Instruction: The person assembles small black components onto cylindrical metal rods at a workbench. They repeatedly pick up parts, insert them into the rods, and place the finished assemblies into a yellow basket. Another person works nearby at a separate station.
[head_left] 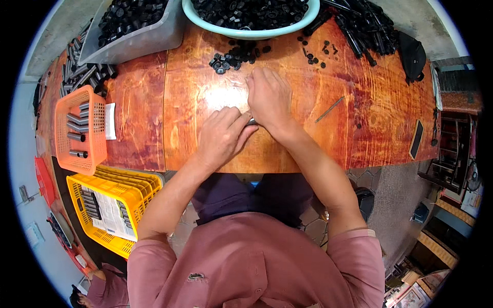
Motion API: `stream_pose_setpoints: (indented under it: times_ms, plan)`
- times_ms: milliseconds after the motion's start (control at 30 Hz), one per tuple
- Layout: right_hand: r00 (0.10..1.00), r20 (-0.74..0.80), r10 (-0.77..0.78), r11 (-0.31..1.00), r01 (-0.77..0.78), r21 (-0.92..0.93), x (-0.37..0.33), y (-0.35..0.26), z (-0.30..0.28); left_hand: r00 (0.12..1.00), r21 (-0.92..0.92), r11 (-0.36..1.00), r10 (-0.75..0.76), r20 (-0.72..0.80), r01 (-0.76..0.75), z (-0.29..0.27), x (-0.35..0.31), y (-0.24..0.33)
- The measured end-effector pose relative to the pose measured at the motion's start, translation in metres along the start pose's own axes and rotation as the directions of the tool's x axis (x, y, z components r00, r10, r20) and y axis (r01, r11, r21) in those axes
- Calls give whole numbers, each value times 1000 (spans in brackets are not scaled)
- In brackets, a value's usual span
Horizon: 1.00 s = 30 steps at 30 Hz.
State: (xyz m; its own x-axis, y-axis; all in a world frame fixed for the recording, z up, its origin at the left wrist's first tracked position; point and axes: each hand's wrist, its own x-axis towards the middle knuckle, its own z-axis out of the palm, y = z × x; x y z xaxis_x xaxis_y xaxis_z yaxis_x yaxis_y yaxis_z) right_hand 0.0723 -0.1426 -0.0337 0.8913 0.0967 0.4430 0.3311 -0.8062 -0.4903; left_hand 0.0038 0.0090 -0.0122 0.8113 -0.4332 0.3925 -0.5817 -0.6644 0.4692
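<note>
Over the middle of the wooden table, my two hands meet. My left hand [222,134] is closed, thumb and fingers pinching a short dark tube [251,122]. Only a small shiny stretch of the tube shows; the rest is covered by my hands. It runs in under my right hand [270,96], whose fingers are curled over and closed, so its far end is hidden. Just beyond my hands lies a loose pile of small black round parts [223,64].
A pale blue basin [251,35] and a clear bin [138,49] of black parts stand at the back. Black assembled rods [359,31] lie back right, a thin metal rod [330,109] nearer. Orange basket [97,128] and yellow crate [134,205] hold tubes at left. Another person [109,287] is lower left.
</note>
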Motion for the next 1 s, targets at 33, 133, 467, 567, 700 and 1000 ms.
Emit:
stream_pose_setpoints:
  times_ms: [33,133,467,567,700,1000]
  plan:
    - [1000,16,9,1000,-9,-6,-1,-3,-3,1000,14,1000,3,-3,-3,-2,-2,2]
    - [1000,24,15,999,-14,-36,4,-2,-7,999,62,998,21,-26,-20,-3,1,3]
    - [971,187,149,987,-157,30,12,-3,-17,991,-35,992,-122,55,124,-11,3,10]
    - [978,153,139,989,-145,27,7,-4,-16,992,7,993,-117,54,116,-10,2,12]
    - [987,105,125,992,-127,16,3,-4,-17,993,65,995,-83,87,78,-14,6,16]
    - [995,26,98,995,-98,-18,2,-4,-11,995,52,995,-90,38,88,-9,5,17]
